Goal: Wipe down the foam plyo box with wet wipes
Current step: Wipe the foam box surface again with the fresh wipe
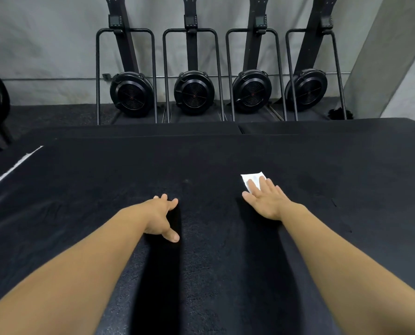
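The black foam plyo box [105, 184] fills the lower part of the head view, its flat top facing me. A white wet wipe [252, 178] lies flat on that top, right of centre. My right hand [265, 200] presses on the wipe with straight, spread fingers, and the wipe's far edge shows beyond the fingertips. My left hand [161, 217] rests on the box top left of centre, fingers relaxed and slightly spread, holding nothing. Both forearms reach in from the bottom of the view.
More black foam boxes [322, 128] sit just beyond the near one. Several black ski machines with round fans [194, 92] stand along the grey wall behind. A white line [13, 166] marks the dark floor at left.
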Motion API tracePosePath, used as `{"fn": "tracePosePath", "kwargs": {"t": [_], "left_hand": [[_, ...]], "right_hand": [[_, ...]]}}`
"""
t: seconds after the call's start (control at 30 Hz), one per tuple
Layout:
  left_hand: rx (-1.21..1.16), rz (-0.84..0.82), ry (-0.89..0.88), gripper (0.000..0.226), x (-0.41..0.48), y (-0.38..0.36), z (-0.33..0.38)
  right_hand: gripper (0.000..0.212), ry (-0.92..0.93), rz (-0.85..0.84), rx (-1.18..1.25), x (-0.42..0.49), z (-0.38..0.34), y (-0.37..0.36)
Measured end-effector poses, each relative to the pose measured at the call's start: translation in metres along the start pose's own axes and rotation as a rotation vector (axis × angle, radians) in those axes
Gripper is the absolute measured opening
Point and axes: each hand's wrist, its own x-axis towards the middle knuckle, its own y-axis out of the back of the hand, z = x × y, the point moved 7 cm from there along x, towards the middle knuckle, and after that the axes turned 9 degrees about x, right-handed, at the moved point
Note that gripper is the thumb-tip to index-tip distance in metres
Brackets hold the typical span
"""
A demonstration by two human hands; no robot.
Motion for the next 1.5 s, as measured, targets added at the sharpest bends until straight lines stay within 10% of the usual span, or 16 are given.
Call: {"fn": "tracePosePath", "kwargs": {"t": [0.47, 0.9, 1.5], "left_hand": [[0.075, 0.227, 0.053, 0.069, -0.043, -0.027, 0.005], [0.024, 0.068, 0.005, 0.09, -0.06, -0.053, 0.01], [0.106, 0.141, 0.03, 0.082, -0.081, -0.055, 0.016]], "right_hand": [[0.066, 0.295, -0.123, -0.119, -0.12, -0.095, -0.084], [0.06, 0.021, 0.035, 0.0, -0.054, 0.015, -0.013], [0.065, 0.242, -0.088, -0.088, -0.169, -0.103, -0.105]]}}
